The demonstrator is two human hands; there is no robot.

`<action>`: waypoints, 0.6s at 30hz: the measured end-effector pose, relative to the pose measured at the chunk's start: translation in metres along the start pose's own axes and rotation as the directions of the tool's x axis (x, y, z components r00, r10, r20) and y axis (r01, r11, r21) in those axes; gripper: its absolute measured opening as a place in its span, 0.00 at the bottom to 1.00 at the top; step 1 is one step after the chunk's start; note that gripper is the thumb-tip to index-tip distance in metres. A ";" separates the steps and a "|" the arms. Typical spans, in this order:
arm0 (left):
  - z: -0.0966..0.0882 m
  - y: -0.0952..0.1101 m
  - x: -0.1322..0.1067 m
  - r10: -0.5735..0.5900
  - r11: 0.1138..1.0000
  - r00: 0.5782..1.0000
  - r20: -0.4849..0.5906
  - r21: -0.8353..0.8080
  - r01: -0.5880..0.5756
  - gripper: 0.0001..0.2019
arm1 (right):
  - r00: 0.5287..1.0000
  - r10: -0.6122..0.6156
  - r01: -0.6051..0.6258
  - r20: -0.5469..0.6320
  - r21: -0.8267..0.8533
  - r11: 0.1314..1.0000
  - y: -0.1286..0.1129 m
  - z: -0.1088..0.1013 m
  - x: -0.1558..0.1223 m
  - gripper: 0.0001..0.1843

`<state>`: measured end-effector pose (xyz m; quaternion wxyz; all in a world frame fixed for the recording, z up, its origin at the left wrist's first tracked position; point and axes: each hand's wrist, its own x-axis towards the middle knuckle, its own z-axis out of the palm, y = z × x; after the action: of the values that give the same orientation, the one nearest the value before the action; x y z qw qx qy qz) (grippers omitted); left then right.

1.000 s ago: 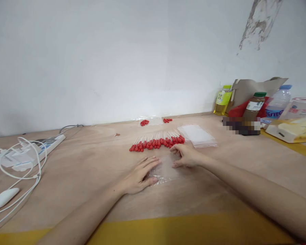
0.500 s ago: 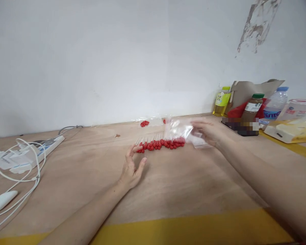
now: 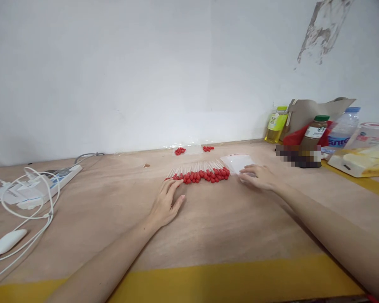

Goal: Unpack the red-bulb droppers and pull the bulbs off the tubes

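A row of thin pale sticks with red bulb-like tips [image 3: 205,174] lies mid-table, tips toward me. My left hand [image 3: 167,204] is open at the row's left end, its fingertips at the nearest red tips. To the right of the row, a clear flat zip bag [image 3: 235,162] with a reddish edge lies on the table. My right hand [image 3: 258,176] rests over the bag's near right part, fingers stretched out and apart. Whether its fingertips press on the bag is hard to see.
Against the wall sit a clear packet of red pieces [image 3: 180,151] and a small red cluster [image 3: 208,148]. A power strip [image 3: 55,185] with white cables is at left. Bottles [image 3: 314,134], a grey bag [image 3: 306,111], a dark pixelated item [image 3: 298,156] and a yellow-white package [image 3: 360,162] stand right.
The clear bag has come down from above the row's right end to lie flat beside it. My right hand has lowered with it; the left hand's fingers have flattened a little.
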<state>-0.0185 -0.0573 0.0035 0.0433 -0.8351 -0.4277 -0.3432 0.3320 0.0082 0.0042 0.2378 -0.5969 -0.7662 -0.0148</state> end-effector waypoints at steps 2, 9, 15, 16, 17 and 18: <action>0.000 0.001 0.000 -0.014 1.000 1.000 -0.012 0.007 0.014 0.17 | 0.995 -0.011 0.014 -0.096 0.035 0.999 -0.019 -0.008 0.000 0.21; 0.003 0.000 -0.001 -0.016 0.997 0.999 -0.033 0.074 0.018 0.11 | 0.792 -0.599 0.522 0.118 0.379 0.764 -0.106 0.004 -0.025 0.21; 0.003 0.002 -0.002 0.007 0.994 1.000 0.005 0.109 -0.007 0.06 | 0.743 -0.627 0.500 0.236 0.428 0.753 -0.110 0.025 -0.035 0.29; 0.003 0.003 0.000 0.011 0.992 1.000 0.013 0.123 -0.013 0.06 | 0.750 -0.621 0.494 0.229 0.430 0.755 -0.109 0.026 -0.035 0.28; 0.003 0.004 0.003 0.010 0.990 1.000 0.015 0.141 -0.012 0.06 | 0.756 -0.617 0.491 0.221 0.432 0.756 -0.108 0.026 -0.034 0.28; 0.004 0.005 0.007 0.002 0.987 1.000 0.010 0.161 -0.003 0.07 | 0.761 -0.613 0.489 0.212 0.433 0.757 -0.107 0.027 -0.034 0.28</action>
<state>-0.0102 -0.0538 0.0061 0.1093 -0.8311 -0.4531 -0.3034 0.2298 -0.0456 -0.0044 0.1887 -0.2810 -0.9280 0.1557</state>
